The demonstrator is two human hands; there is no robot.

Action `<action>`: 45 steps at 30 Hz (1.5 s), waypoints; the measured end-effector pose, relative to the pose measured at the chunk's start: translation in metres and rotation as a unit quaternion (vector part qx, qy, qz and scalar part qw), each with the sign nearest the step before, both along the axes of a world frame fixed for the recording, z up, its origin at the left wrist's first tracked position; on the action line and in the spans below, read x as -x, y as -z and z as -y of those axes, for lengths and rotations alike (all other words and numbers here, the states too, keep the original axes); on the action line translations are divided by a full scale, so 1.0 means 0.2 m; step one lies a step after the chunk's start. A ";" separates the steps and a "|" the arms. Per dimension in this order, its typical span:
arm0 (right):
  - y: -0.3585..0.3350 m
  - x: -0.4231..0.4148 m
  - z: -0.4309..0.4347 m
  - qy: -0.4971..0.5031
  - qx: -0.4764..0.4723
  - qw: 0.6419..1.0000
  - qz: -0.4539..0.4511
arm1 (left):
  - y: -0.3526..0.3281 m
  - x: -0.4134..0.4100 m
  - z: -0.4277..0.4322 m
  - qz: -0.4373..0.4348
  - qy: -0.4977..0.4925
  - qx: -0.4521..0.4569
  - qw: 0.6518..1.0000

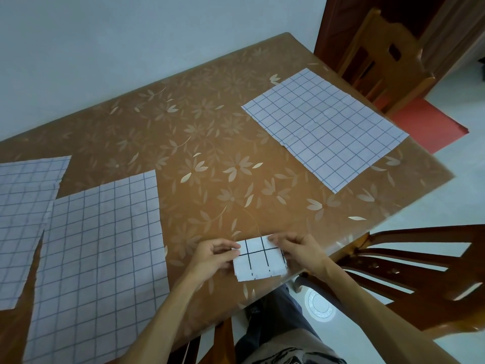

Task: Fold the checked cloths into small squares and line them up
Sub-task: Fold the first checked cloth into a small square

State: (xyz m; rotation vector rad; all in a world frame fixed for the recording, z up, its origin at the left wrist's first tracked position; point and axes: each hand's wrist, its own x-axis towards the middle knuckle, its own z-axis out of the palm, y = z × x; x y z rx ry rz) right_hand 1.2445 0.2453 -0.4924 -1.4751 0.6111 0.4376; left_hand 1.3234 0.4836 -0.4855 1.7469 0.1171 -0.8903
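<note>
left hand [214, 256] pinches folded cloth [258, 260] at left edge, right hand [298, 252] pinches right edge, fingers narrow; cloth's right edge hidden under fingers.

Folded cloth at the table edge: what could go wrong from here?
The folded cloth, pinched by the left hand and right hand, sits near the table's near edge and could slip off. Its lower layers look uneven, so the square may spring open. Three flat cloths remain unfolded.

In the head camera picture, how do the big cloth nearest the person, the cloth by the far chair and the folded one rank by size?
Largest to smallest as they look:
1. near left cloth
2. far right cloth, though distance may shrink it
3. folded cloth, pinched in both hands
</note>
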 end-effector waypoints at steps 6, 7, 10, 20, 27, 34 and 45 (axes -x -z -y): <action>0.09 -0.05 -0.06 -0.051 0.218 0.973 0.063 | 0.12 0.06 0.04 0.198 0.054 -0.115 0.972; 0.11 -0.06 -0.07 -0.058 0.237 0.968 0.062 | 0.14 0.09 0.05 0.265 0.093 -0.171 0.944; 0.15 -0.08 -0.09 -0.113 0.309 0.941 0.083 | 0.21 0.16 0.08 0.431 0.205 -0.310 0.822; 0.24 0.06 -0.28 -0.295 0.499 0.783 0.224 | 0.34 0.24 0.13 0.439 0.374 -0.387 0.720; 0.29 0.10 -0.27 -0.348 0.540 0.752 0.148 | 0.38 0.28 0.12 0.424 0.339 -0.392 0.743; 0.24 0.06 -0.17 -0.346 0.522 0.773 0.102 | 0.37 0.30 0.07 0.416 0.291 -0.395 0.766; 0.24 0.02 -0.27 -0.405 0.519 0.747 0.093 | 0.35 0.31 0.04 0.381 0.317 -0.418 0.761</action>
